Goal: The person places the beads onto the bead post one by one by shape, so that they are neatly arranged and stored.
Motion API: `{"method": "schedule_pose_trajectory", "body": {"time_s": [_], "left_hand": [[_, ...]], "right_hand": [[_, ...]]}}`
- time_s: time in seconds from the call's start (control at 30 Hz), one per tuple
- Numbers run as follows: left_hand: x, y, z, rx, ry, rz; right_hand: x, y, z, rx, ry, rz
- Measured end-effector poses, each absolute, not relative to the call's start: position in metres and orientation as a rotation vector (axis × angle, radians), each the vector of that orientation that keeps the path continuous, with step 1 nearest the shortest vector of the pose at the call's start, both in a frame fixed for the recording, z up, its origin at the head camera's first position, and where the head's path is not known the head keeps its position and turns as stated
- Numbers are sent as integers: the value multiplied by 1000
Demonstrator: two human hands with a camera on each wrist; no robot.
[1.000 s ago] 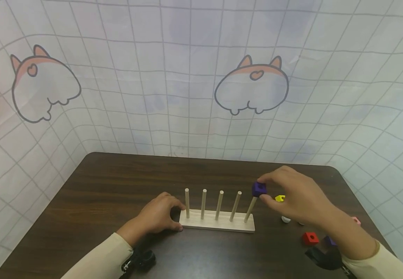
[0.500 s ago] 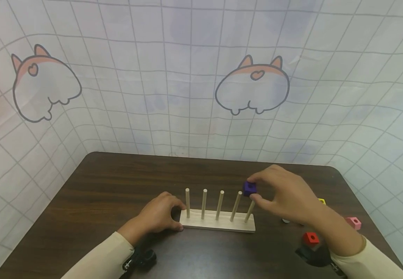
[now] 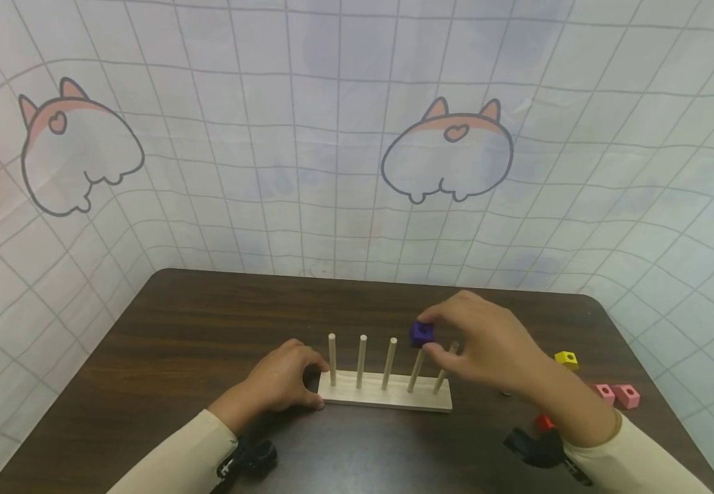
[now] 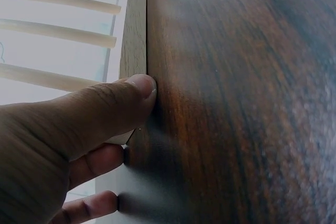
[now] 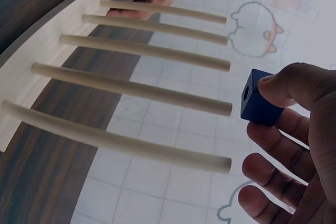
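My right hand (image 3: 493, 346) pinches a purple block (image 3: 422, 333) with a hole through it, between thumb and fingers. In the right wrist view the block (image 5: 260, 98) looks dark blue, its hole facing the pegs, just off the tip of the second peg (image 5: 136, 88) from the right end. The wooden peg board (image 3: 382, 396) has a row of several upright pegs, with no block on any of them. My left hand (image 3: 283, 381) grips the board's left end; in the left wrist view the thumb (image 4: 139, 85) presses its edge.
Right of the board lie a yellow block (image 3: 566, 360), two pink blocks (image 3: 627, 396) and a red block (image 3: 545, 422), partly covered by the right arm and wrist camera. A dark wooden table (image 3: 209, 322) carries everything, with a gridded cloth (image 3: 307, 171) behind it.
My right hand has moved left with the purple block, from above the rightmost peg to the second from the right. Pink and yellow blocks came into fuller view. The left hand stays put.
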State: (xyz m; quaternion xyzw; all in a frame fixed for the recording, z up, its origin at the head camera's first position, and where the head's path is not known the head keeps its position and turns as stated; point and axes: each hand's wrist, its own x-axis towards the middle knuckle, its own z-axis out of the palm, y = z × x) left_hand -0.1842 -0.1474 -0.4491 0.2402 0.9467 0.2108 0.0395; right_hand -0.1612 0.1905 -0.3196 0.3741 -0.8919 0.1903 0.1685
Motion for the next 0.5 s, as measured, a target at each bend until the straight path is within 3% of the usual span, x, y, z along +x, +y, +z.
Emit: {"method": "schedule_pose_trajectory", "body": {"time_s": [0.5], "left_hand": [[-184, -147, -449, 753, 2906, 635]], "right_hand": [[-166, 172, -327, 1083, -2508, 566]]}}
